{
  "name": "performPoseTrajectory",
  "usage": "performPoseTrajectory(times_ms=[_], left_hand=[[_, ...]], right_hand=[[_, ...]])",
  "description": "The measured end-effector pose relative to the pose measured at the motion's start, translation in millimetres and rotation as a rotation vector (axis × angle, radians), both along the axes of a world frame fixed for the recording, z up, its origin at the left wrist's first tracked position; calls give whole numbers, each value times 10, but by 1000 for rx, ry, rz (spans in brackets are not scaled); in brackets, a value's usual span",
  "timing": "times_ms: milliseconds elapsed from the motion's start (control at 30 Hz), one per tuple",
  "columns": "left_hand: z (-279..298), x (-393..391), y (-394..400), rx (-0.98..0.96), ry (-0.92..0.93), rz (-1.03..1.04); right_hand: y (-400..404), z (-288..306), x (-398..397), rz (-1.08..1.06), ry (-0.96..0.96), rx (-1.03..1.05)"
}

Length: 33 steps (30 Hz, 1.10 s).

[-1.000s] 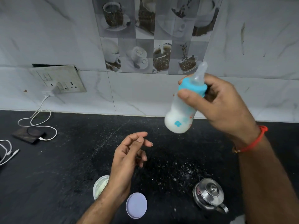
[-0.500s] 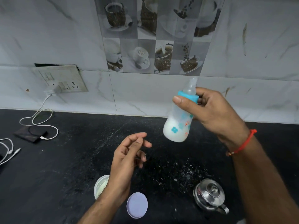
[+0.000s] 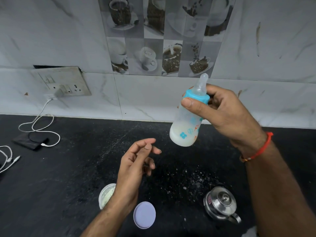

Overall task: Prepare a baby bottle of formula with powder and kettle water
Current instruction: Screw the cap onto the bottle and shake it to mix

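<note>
My right hand (image 3: 224,115) grips a baby bottle (image 3: 187,127) by its blue collar, holding it in the air above the black counter (image 3: 68,168). The bottle is closed with a clear teat, tilts slightly, and has white milky liquid in its lower part. My left hand (image 3: 135,165) hovers below and to the left of the bottle, fingers loosely curled, holding nothing. A steel kettle (image 3: 220,203) with its lid on stands at the front right. An open powder tub (image 3: 106,195) sits behind my left wrist, partly hidden, and its lilac lid (image 3: 144,214) lies beside it.
Spilled white powder (image 3: 188,177) speckles the counter between my hands and the kettle. At the far left lie a dark phone (image 3: 30,141) on a white charging cable (image 3: 39,124) and more white cables (image 3: 6,159). A wall socket (image 3: 63,82) sits on the tiled wall.
My right hand moved the bottle down and then back up a little, changing its tilt. My left hand has barely moved.
</note>
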State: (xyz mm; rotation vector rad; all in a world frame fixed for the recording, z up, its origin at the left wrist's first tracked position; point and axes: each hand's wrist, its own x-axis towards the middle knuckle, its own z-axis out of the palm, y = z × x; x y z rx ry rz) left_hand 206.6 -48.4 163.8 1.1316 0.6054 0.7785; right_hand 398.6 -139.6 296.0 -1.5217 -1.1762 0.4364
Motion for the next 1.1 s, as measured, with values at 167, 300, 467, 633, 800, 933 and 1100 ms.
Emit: performPoseTrajectory(times_ms=[167, 300, 467, 633, 800, 933, 1100], left_hand=[[-10, -8, 1, -4, 5, 11], [-28, -8, 10, 1, 15, 21], [-38, -18, 21, -5, 19, 26], [-36, -8, 31, -12, 16, 25], [-41, -4, 32, -19, 14, 27], [-38, -8, 33, -18, 11, 26], [-38, 4, 38, -20, 12, 20]], right_hand=[[26, -68, 42, -4, 7, -11], [81, -144, 64, -14, 10, -44], [110, -201, 108, -42, 135, -26], [61, -88, 147, 135, 559, 140], [-55, -20, 218, 408, 779, 191], [-81, 24, 155, 191, 297, 30], [-71, 93, 53, 135, 261, 69]])
